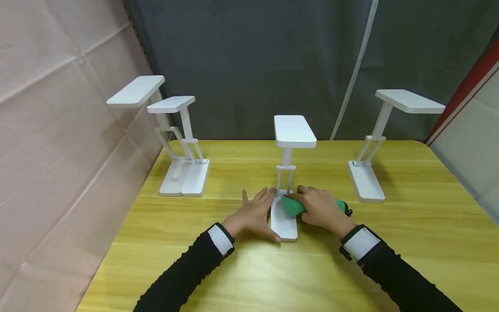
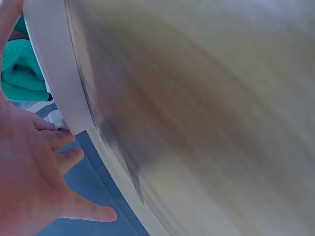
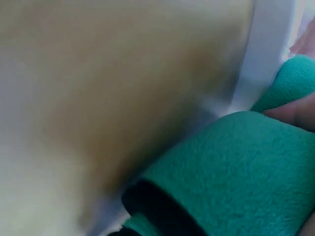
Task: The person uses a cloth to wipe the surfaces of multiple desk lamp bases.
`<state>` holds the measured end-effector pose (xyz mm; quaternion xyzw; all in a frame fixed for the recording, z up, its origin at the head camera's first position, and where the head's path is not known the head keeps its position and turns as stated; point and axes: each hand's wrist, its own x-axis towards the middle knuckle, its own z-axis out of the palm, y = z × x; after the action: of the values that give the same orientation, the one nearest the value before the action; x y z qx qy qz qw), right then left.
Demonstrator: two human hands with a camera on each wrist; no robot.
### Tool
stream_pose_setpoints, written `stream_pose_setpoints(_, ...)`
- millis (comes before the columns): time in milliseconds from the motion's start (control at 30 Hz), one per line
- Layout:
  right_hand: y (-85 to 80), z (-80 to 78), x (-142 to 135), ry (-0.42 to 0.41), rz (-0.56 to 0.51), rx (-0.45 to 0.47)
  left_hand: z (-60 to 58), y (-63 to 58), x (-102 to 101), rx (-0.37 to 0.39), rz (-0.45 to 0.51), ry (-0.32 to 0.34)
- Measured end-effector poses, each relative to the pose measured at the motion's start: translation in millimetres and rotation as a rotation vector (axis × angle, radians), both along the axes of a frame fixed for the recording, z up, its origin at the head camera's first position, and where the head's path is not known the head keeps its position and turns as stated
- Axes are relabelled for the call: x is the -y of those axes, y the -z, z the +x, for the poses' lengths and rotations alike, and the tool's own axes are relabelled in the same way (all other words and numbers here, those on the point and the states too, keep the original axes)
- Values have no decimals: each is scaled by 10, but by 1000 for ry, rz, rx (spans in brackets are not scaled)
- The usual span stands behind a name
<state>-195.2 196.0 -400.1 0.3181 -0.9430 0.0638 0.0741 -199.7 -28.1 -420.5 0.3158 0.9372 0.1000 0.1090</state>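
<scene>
A white folding desk lamp stands in the middle of the table, its flat head raised over a slim base. My left hand lies along the left side of that base, fingers spread and thumb near its front corner. In the left wrist view the outstretched fingers of the left hand reach to the base's edge. My right hand grips a green cloth and presses it on the base close to the stem. The cloth, with a dark edging, fills much of the right wrist view.
Two more white lamps stand side by side at the far left, bases together. Another lamp is at the right rear. The wooden table meets a grey curtain behind and a pale fabric wall on the left.
</scene>
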Motion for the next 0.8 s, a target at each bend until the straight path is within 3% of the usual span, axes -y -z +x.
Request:
stream_pose_setpoints(133,62,99,-19,-3,-50,13,-9,5,-10,-9,7,-8)
stream_pose_setpoints(333,99,428,-71,-76,-73,28,-8,20,-5,-1,10,-19)
stream_pose_setpoints(533,31,701,-95,-159,-60,128,6,21,13,-4,13,-22)
stream_pose_setpoints(700,-101,638,-103,-180,-105,249,-4,6,15,-5,-8,4)
stream_pose_setpoints(800,-168,428,-4,-120,-113,197,-25,-18,32,15,-26,12)
